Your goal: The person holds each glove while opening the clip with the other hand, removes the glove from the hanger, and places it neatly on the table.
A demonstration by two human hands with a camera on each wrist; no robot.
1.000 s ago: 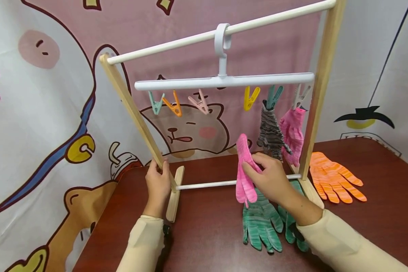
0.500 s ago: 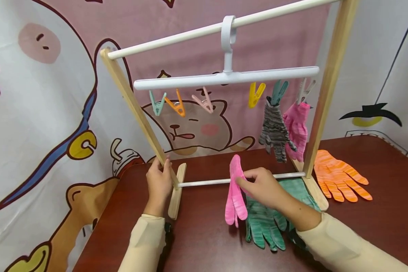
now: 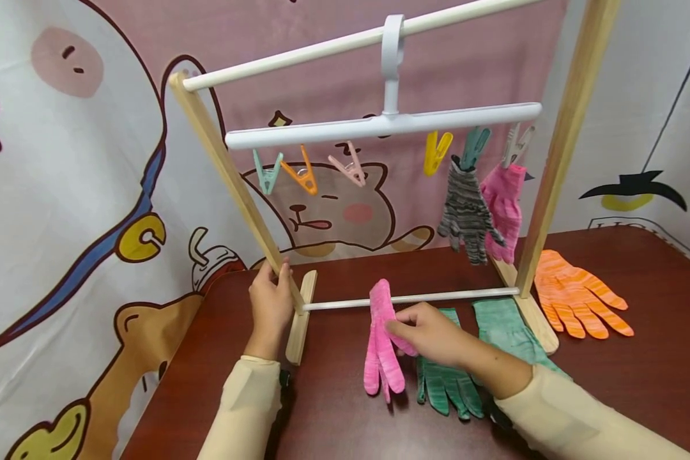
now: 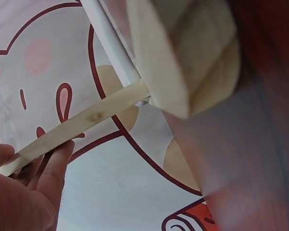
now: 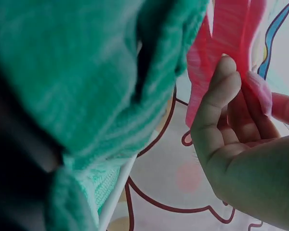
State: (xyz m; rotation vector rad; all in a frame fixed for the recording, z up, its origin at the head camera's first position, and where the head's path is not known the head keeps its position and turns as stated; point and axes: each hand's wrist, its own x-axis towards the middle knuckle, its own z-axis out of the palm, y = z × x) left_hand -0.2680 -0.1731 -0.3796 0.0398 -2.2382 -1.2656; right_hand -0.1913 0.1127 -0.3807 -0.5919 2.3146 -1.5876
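In the head view, my left hand (image 3: 271,300) grips the lower left post (image 3: 230,169) of a wooden drying rack. The left wrist view also has that hand (image 4: 29,197) around the post. Low in front of the rack, my right hand (image 3: 437,335) pinches a pink knitted glove (image 3: 384,358) that dangles fingers down. From a white hanger (image 3: 333,133) on the top rod hang a grey striped glove (image 3: 466,211) and another pink glove (image 3: 505,214), each by a clothespin. Green gloves (image 3: 448,386) lie under the right forearm, partly hidden by it.
Unused clothespins, mint (image 3: 267,176), orange (image 3: 303,177), pale pink (image 3: 352,167) and yellow (image 3: 437,154), hang from the hanger. An orange glove (image 3: 581,294) lies beside the rack's right foot (image 3: 531,322). A thin lower rod (image 3: 448,296) spans the rack. Cartoon-printed cloth stands behind the table (image 3: 333,421).
My right hand has carried the pink glove left and down, away from the hanging gloves, uncovering more of the green ones. My left hand keeps its grip on the post. The head view has shifted slightly.
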